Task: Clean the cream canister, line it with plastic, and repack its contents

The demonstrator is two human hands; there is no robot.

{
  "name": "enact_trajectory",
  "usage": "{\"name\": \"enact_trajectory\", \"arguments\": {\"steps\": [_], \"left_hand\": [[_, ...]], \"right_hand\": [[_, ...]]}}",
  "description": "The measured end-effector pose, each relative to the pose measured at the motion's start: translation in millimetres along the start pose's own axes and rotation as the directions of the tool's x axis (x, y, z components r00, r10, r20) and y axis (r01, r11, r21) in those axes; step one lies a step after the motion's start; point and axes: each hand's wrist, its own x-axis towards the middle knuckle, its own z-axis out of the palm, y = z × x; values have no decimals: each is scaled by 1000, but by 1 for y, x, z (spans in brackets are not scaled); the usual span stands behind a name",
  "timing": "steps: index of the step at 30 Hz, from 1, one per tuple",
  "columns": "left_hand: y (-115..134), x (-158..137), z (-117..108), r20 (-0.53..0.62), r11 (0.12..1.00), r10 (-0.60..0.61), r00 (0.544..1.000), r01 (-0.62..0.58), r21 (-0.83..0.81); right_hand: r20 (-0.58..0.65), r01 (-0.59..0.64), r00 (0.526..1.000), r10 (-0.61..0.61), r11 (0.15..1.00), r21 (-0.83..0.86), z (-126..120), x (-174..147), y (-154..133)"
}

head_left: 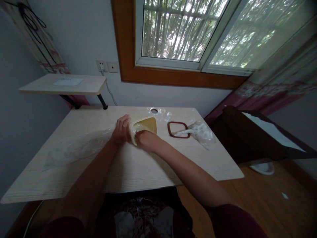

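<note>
A small cream-coloured plastic bin (150, 124) lies tilted on the desk, its mouth facing me and its inside yellowish. Wrapped against its left side is my left hand (122, 129), closed on the bin. My right hand (145, 139) reaches into the mouth near the left rim; its fingers are mostly hidden, and I cannot see whether they grip anything. Something whitish, perhaps clear plastic, shows inside by those fingers. To the right lies a brown rounded-square ring (169, 129), with a crumpled clear plastic bag (201, 132) partly across it.
A flat clear plastic sheet or bag (71, 149) is spread under and beside my left forearm. The pale wooden desk (148, 172) has a raised shelf (81, 86) at the back left and a cable hole (154, 111) at the back. Dark furniture (262, 138) stands to the right.
</note>
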Motion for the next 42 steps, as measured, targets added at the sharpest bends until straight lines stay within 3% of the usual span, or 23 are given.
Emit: {"name": "enact_trajectory", "arguments": {"steps": [4, 7, 10, 14, 16, 20, 23, 27, 29, 32, 37, 39, 42], "left_hand": [[1, 1, -2, 14, 999, 35, 999, -35, -2], [-2, -1, -2, -60, 1000, -1, 998, 1, -3], [-5, -4, -1, -115, 999, -45, 992, 45, -2], [-5, -6, 1, -83, 996, -78, 993, 81, 30], [-4, -5, 0, -70, 997, -71, 995, 73, 30], [-2, -3, -2, -72, 999, -47, 996, 48, 18], [-2, -3, -1, -74, 997, -74, 995, 75, 16], [-5, -5, 1, -102, 995, -94, 990, 97, 30], [-6, -6, 1, -121, 994, -99, 988, 104, 33], [-6, -7, 0, -121, 993, -101, 988, 108, 53], [-5, -6, -1, -129, 996, -92, 987, 93, 0], [-5, -6, -1, -133, 995, -99, 986, 101, 3], [-5, -5, 0, -137, 992, -120, 983, 126, 31]], "right_hand": [[-31, -20, 999, 28, 971, 237, -5, -1, -4], [-82, 5, 996, 19, 958, 287, -8, -10, -9], [-144, 102, 987, -72, 972, 214, -3, -23, -13], [-205, 139, 969, -139, 990, -18, 10, -39, -8], [-201, 92, 973, -113, 989, -114, 12, -44, -1], [-205, -100, 977, 52, 967, -233, 8, -48, 10], [-206, -124, 975, 79, 968, -218, 8, -45, 5], [-223, 98, 968, -113, 992, -76, 17, -38, -10], [-245, 136, 959, -142, 990, -40, 20, -36, -12], [-238, 67, 967, -92, 991, -113, 18, -36, -4], [-245, -165, 963, 110, 962, -216, 6, -40, 10], [-242, -138, 966, 89, 972, -192, 6, -40, 7], [-248, 23, 968, -45, 995, -92, 8, -37, -6]]}}
